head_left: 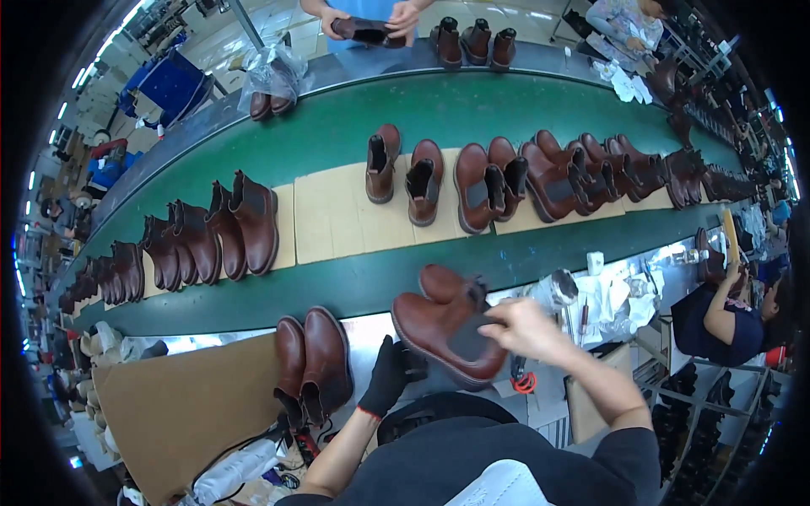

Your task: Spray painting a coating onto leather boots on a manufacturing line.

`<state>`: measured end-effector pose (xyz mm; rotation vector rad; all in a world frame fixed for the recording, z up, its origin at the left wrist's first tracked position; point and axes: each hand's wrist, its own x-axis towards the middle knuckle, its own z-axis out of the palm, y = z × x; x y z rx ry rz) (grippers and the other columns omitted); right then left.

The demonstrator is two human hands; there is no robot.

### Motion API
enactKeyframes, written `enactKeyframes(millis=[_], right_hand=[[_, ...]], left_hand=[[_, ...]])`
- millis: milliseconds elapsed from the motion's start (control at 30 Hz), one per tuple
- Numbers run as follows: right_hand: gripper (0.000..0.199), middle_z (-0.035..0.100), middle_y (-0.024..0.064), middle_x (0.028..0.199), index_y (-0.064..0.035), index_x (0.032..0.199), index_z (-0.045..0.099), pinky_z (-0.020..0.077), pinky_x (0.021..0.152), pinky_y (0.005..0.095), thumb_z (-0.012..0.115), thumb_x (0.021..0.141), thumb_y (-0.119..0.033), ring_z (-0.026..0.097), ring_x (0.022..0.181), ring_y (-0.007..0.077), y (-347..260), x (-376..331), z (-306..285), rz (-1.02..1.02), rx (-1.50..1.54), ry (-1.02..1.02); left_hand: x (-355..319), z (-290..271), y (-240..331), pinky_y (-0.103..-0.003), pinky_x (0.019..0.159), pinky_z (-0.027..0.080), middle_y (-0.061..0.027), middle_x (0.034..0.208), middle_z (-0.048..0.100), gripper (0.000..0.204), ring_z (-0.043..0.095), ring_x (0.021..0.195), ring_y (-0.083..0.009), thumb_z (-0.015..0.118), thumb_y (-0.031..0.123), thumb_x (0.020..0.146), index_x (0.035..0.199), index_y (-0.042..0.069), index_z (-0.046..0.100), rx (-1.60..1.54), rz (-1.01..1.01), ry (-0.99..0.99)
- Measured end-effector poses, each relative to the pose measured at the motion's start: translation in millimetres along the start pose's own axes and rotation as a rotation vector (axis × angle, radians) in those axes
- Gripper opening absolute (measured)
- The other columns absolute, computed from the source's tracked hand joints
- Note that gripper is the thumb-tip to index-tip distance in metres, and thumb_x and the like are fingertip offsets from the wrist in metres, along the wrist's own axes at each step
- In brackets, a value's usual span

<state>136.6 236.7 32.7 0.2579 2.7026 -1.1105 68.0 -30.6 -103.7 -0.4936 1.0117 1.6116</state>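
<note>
My right hand (527, 327), bare, pinches the upper edge of a brown leather Chelsea boot (439, 333) with a dark elastic side panel. The boot is tilted, its toe toward the left. Just behind it stands a second brown boot (440, 282), partly hidden by the first. My left hand (393, 374), in a black glove, is beside the held boot's sole with thumb and fingers apart and nothing in its grasp. Whether it touches the sole I cannot tell. To its left, a pair of brown boots (325, 350) sits at the bench edge beside a cardboard sheet (190, 405).
Ahead runs a green conveyor belt (329, 291) with cardboard strips (325, 215) bearing rows of brown boots (481, 190). White crumpled paper (607, 304) and a red cable (524, 384) lie to the right. Across the belt a person's hands hold a boot (369, 32); another person works at right.
</note>
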Motion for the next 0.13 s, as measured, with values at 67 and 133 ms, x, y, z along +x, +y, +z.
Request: enactKeyframes(millis=[67,133], right_hand=[[0.02,0.066,0.0212,0.08,0.0032,0.087,0.069,0.0526,0.072,0.0395,0.067,0.077,-0.015,0.066,0.075,0.0349,-9,3,-60,0.03,0.057,0.037],[0.02,0.069,0.018,0.089,-0.003,0.094,0.071,0.0542,0.074,0.0411,0.068,0.078,-0.015,0.068,0.08,0.0297,-17,15,-95,0.133,0.239,0.004]], left_hand=[[10,-19,7,-0.048,0.091,0.042,-0.0141,0.109,0.059,0.06,0.055,0.104,-0.0248,0.044,0.054,0.092,0.127,0.006,0.047,0.154,0.108,0.048],[35,-35,8,-0.051,0.102,0.032,-0.0139,0.128,0.05,0.062,0.047,0.119,-0.0254,0.043,0.056,0.091,0.132,0.01,0.045,1.074,0.411,0.405]])
